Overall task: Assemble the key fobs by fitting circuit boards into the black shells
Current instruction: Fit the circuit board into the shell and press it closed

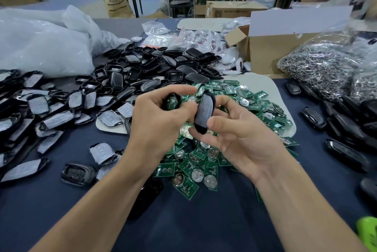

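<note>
The left hand [157, 121] grips a board-loaded shell [173, 102]; the right hand [240, 137] pinches the cover half [204, 112]. Likely light, stiff plastic: hold by the edges.

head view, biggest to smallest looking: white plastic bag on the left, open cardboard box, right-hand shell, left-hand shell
1. white plastic bag
2. open cardboard box (close to the bag)
3. right-hand shell
4. left-hand shell (partly hidden, unsure)

Black shells [155, 62], green boards [206, 162] with silver round cells, a navy tabletop [193, 221], a brown box [265, 47], and grey-faced covers [36, 105].
</note>
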Action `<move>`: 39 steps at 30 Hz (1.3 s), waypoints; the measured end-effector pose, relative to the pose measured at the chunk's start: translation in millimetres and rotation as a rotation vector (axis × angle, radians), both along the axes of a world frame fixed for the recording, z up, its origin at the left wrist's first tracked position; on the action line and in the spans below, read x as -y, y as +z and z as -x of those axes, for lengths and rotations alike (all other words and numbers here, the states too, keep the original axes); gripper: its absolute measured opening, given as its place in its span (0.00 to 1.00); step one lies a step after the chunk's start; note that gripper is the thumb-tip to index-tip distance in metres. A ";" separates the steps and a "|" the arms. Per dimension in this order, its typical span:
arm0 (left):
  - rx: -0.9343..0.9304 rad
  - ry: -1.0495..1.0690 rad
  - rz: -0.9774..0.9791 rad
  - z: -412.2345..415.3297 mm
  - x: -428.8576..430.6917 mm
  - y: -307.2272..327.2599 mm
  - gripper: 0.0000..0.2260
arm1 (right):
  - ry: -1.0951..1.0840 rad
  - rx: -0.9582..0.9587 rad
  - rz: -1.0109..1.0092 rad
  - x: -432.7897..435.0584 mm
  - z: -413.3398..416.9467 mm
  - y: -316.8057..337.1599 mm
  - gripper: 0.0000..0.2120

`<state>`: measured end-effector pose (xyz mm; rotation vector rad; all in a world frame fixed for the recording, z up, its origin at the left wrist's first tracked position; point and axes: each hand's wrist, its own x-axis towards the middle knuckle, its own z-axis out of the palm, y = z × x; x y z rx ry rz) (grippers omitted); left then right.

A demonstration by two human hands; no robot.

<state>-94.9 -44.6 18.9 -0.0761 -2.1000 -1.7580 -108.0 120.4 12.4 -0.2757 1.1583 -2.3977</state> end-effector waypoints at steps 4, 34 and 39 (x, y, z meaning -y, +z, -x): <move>0.125 -0.230 -0.186 -2.0 2.8 6.4 0.09 | 0.152 -0.011 -0.031 -7.1 -1.0 3.0 0.24; 0.308 -0.055 -0.127 6.1 6.0 -1.2 0.11 | -0.106 -0.107 -0.458 3.7 -4.0 -0.9 0.11; 0.292 -0.082 -0.108 6.6 5.6 -3.9 0.11 | -0.137 -0.136 -0.473 4.2 -4.0 -1.3 0.12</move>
